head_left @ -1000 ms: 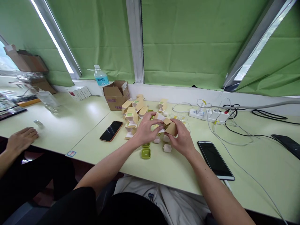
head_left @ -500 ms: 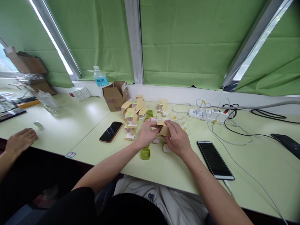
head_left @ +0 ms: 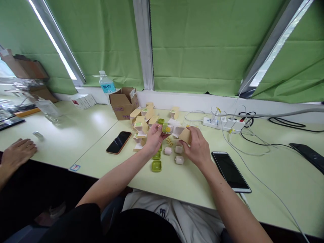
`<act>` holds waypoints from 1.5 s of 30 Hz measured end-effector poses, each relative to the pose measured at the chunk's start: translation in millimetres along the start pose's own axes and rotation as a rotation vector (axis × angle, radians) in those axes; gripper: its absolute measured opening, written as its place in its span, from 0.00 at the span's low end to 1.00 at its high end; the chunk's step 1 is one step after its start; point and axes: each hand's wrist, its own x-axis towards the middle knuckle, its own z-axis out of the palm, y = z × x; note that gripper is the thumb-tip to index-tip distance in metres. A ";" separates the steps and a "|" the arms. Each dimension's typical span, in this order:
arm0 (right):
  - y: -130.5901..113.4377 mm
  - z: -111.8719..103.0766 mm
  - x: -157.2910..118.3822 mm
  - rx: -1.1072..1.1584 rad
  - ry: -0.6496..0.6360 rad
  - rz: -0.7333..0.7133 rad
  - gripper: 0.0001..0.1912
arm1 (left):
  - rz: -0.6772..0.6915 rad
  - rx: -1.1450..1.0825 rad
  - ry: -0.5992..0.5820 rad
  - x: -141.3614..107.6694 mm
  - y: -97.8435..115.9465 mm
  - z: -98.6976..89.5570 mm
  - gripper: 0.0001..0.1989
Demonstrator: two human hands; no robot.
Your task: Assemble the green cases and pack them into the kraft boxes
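Note:
My left hand pinches a small green-and-clear container with something yellow inside it. In my right hand is a small tan cardboard box, its white-lined open end facing the container. Below them on the table lie several pale pink rounded pieces and a yellow coil. A row of small green square trays runs along under my left wrist. Several opened small boxes are heaped left of my left hand.
A larger cardboard box and a water bottle stand by the wall. One phone lies left, another phone right, with a charging cable. A power strip trails cables. Another person's hand rests at far left.
The green-and-clear container has come out of the small box, leftward in my left hand. My hands have moved apart, uncovering the pink pieces and yellow coil.

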 end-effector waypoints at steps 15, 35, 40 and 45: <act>19.1 -63.9 7.0 0.094 -0.124 0.294 0.33 | -0.071 -0.134 0.128 8.3 15.7 -3.5 0.07; 1.2 -130.9 -0.5 0.189 -0.211 0.156 0.33 | -0.258 0.033 0.042 -5.3 21.5 13.4 0.04; -16.8 -84.6 48.2 0.260 -0.213 0.023 0.26 | -0.247 0.051 0.005 -7.6 23.9 18.1 0.04; -31.6 -33.8 66.8 0.123 -0.403 0.029 0.32 | -0.218 0.070 0.013 -7.1 22.1 19.9 0.07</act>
